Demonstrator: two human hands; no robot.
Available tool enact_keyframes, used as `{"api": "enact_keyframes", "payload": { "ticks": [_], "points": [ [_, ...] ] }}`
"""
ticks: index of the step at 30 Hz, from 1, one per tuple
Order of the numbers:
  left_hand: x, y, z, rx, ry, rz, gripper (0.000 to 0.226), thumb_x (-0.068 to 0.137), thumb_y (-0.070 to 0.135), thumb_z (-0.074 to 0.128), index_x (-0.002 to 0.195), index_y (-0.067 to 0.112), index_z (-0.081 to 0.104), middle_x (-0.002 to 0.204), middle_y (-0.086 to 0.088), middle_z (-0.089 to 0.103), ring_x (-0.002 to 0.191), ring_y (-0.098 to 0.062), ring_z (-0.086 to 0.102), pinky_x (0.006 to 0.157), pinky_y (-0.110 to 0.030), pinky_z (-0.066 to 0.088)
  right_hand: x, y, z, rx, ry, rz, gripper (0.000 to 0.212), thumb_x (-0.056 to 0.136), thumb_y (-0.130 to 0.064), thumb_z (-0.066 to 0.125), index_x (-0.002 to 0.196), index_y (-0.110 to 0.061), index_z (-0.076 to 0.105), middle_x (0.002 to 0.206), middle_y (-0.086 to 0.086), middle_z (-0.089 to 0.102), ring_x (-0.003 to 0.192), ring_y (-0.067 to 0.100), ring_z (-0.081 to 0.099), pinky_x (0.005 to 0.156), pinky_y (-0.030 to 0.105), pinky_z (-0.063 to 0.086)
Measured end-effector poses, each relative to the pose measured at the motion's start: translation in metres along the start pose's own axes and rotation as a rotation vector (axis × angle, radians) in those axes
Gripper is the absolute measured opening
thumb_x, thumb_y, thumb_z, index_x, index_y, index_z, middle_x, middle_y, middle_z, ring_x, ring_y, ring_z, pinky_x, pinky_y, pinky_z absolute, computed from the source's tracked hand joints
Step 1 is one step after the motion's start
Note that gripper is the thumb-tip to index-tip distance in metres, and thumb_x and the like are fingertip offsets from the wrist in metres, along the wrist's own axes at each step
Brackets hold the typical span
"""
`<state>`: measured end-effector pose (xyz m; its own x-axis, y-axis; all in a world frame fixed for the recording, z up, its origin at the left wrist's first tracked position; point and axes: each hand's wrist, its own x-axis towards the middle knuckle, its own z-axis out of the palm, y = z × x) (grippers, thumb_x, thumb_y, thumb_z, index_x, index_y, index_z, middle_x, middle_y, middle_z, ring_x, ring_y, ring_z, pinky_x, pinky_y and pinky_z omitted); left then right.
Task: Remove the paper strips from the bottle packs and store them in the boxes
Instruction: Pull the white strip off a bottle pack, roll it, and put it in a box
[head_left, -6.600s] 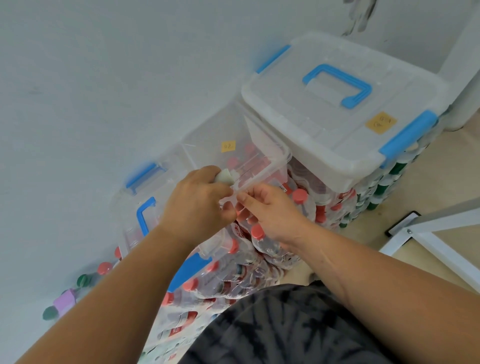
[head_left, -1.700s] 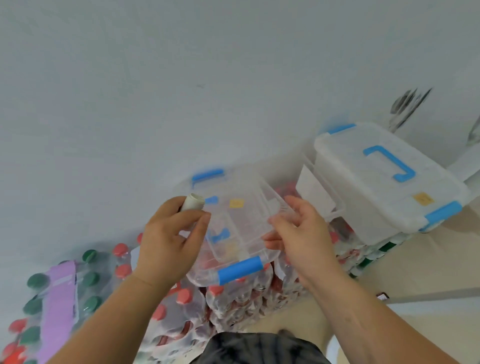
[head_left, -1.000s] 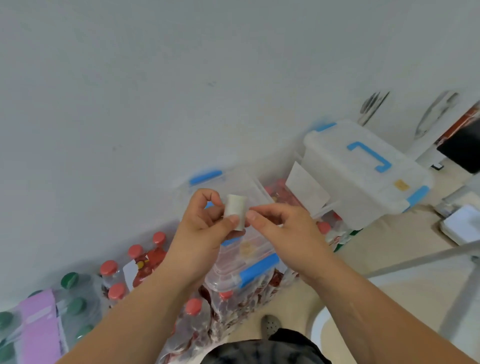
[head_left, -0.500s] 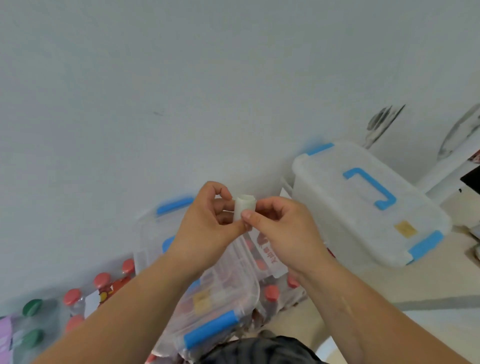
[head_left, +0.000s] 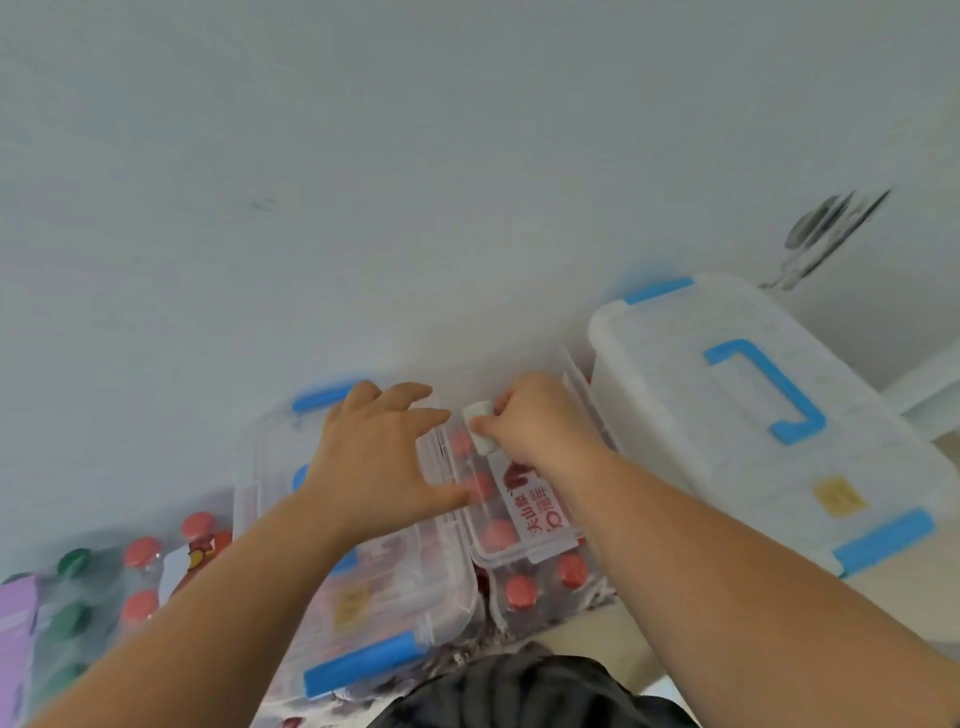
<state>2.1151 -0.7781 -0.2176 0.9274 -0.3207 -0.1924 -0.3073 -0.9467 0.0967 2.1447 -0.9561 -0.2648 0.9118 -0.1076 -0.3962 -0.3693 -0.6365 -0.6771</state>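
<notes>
My right hand (head_left: 530, 421) pinches a small rolled white paper strip (head_left: 479, 427) and holds it over the open clear box (head_left: 524, 551), where a white strip with red print (head_left: 535, 512) lies. My left hand (head_left: 382, 452) rests with spread fingers on the clear lid (head_left: 363, 597) with blue clasps, just left of the open box. Both sit on top of shrink-wrapped packs of red-capped bottles (head_left: 519, 592).
A large closed clear box with a blue handle (head_left: 763, 410) stands to the right on more packs. More bottle packs with red caps (head_left: 143, 553) and green caps (head_left: 72, 561) and a purple strip (head_left: 18, 623) lie at the left. A white wall runs behind.
The rolled strip passed from both hands into the right hand alone and went down over the open box. My left hand let go and came to rest on the lid.
</notes>
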Motion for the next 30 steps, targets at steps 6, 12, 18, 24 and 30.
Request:
{"api": "enact_keyframes", "payload": {
  "ticks": [6,12,18,24,30],
  "points": [
    [0.002,-0.006,0.004,-0.050,-0.012,0.023,0.100,0.055,0.087,0.059,0.143,0.041,0.045,0.154,0.020,0.036,0.128,-0.017,0.035,0.109,-0.039,0.031,0.034,0.002,0.022,-0.226,-0.110,0.067,0.029,0.087,-0.040,0.073,0.077,-0.014,0.065,0.081,0.007,0.071,0.067,0.024,0.067,0.052,0.028,0.046],
    [0.004,-0.008,0.006,-0.101,-0.023,0.027,0.108,0.049,0.091,0.054,0.144,0.041,0.043,0.153,0.021,0.035,0.126,-0.016,0.033,0.111,-0.041,0.033,0.043,0.005,0.031,-0.216,-0.099,0.152,0.040,0.079,-0.051,0.079,0.081,-0.013,0.067,0.076,0.006,0.070,0.062,0.021,0.067,0.049,0.028,0.045],
    [0.006,-0.006,0.004,-0.079,-0.030,0.032,0.105,0.055,0.089,0.059,0.146,0.041,0.040,0.154,0.020,0.033,0.129,-0.017,0.031,0.111,-0.042,0.033,0.047,0.015,0.032,-0.058,-0.174,0.207,0.037,0.072,-0.039,0.087,0.089,-0.008,0.075,0.082,0.013,0.077,0.074,0.031,0.077,0.074,0.046,0.064],
    [0.006,-0.006,0.003,-0.081,-0.032,0.036,0.106,0.054,0.090,0.058,0.146,0.039,0.041,0.154,0.020,0.033,0.130,-0.017,0.031,0.111,-0.041,0.033,0.048,0.018,0.031,0.019,-0.190,0.228,0.026,0.076,-0.027,0.086,0.091,-0.007,0.078,0.085,0.015,0.078,0.081,0.031,0.078,0.076,0.049,0.064],
    [0.008,-0.005,0.004,-0.088,-0.024,0.043,0.106,0.054,0.090,0.058,0.146,0.039,0.041,0.153,0.019,0.034,0.131,-0.017,0.031,0.112,-0.042,0.032,0.052,0.022,0.033,0.002,-0.188,0.250,0.030,0.076,-0.033,0.085,0.093,-0.010,0.076,0.081,0.011,0.078,0.073,0.026,0.077,0.077,0.044,0.064]
  ]
}}
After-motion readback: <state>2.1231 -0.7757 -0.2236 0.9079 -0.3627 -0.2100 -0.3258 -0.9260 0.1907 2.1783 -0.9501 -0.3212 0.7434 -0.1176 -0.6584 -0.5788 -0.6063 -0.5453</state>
